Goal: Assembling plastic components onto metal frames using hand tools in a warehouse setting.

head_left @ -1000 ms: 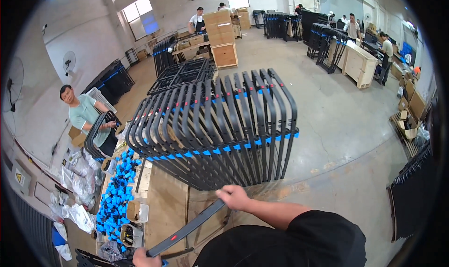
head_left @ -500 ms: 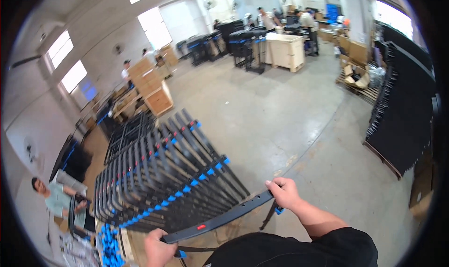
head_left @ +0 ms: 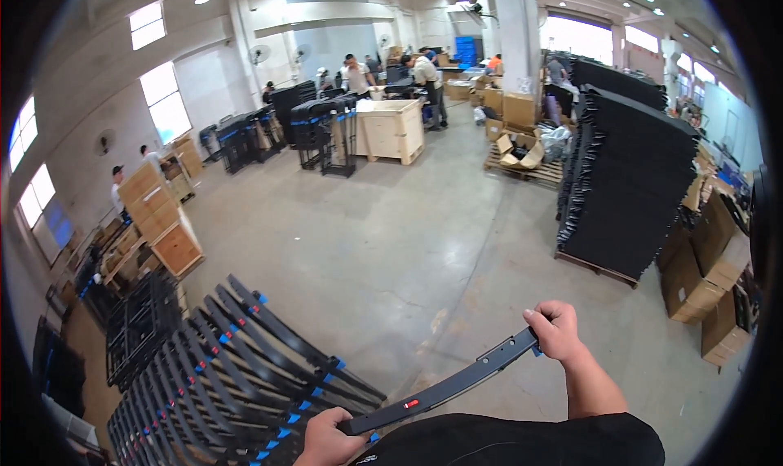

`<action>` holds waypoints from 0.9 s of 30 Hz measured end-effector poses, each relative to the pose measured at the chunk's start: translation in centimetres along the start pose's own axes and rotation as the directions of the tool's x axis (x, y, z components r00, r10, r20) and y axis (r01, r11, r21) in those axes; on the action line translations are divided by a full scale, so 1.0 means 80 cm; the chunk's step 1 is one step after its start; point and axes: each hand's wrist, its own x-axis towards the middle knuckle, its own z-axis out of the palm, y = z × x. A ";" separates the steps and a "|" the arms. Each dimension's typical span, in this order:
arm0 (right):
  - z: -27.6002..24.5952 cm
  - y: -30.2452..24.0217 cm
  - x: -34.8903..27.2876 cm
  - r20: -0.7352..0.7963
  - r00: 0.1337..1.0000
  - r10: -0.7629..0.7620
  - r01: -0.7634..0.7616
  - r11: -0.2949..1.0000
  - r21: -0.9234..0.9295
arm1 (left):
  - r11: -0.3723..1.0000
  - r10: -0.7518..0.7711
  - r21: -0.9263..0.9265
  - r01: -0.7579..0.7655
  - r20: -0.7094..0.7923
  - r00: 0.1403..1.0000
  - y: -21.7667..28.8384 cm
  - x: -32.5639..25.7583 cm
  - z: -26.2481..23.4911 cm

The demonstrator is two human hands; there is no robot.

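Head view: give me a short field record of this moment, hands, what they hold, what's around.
left hand: grips the near end of the black curved bar
right hand: grips the far end of the same bar
bar: long, slightly bent, small red mark near its middle, held level above the concrete floor
lower left: row of black curved bars with blue clips
right: tall stack of black parts on a pallet
background: wooden crate, people at work
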 end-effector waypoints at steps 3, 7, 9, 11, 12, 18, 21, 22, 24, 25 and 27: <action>-0.001 0.013 0.041 -0.134 0.979 -0.153 0.141 0.986 -0.091 | 0.986 0.164 0.008 -0.164 -0.044 0.985 -0.033 0.084 0.027; -0.005 0.047 0.120 -0.204 0.955 -0.215 0.199 0.975 -0.093 | 0.936 0.333 -0.044 -0.348 -0.200 0.921 -0.028 0.186 0.067; 0.000 0.069 0.176 -0.180 0.955 -0.237 0.224 0.970 -0.091 | 0.929 0.349 -0.035 -0.369 -0.251 0.903 -0.020 0.232 0.088; 0.016 0.096 0.241 -0.152 0.961 -0.231 0.219 0.971 -0.091 | 0.937 0.329 -0.009 -0.351 -0.326 0.886 -0.010 0.283 0.106; 0.025 0.111 0.276 -0.139 0.964 -0.224 0.214 0.973 -0.087 | 0.952 0.296 0.028 -0.304 -0.337 0.894 -0.009 0.306 0.115; 0.089 0.158 0.475 0.109 0.980 -0.165 0.146 0.976 0.163 | 0.986 0.165 0.079 -0.145 -0.417 0.894 0.025 0.401 0.119; 0.150 0.161 0.556 0.221 0.949 -0.224 0.145 0.935 0.324 | 1.000 -0.003 -0.003 0.002 -0.457 0.890 0.041 0.424 0.100; 0.179 0.159 0.577 0.222 0.946 -0.238 0.146 0.920 0.363 | 0.999 -0.042 -0.016 0.039 -0.490 0.871 0.043 0.427 0.096; 0.229 0.156 0.618 0.276 0.922 -0.270 0.148 0.908 0.393 | 0.993 -0.118 -0.050 0.108 -0.530 0.840 0.044 0.437 0.093; 0.257 0.154 0.638 0.300 0.903 -0.306 0.159 0.889 0.429 | 0.986 -0.162 -0.064 0.151 -0.540 0.826 0.041 0.438 0.091; 0.317 0.139 0.664 0.332 0.877 -0.347 0.167 0.869 0.466 | 0.977 -0.211 -0.103 0.186 -0.570 0.794 0.020 0.442 0.086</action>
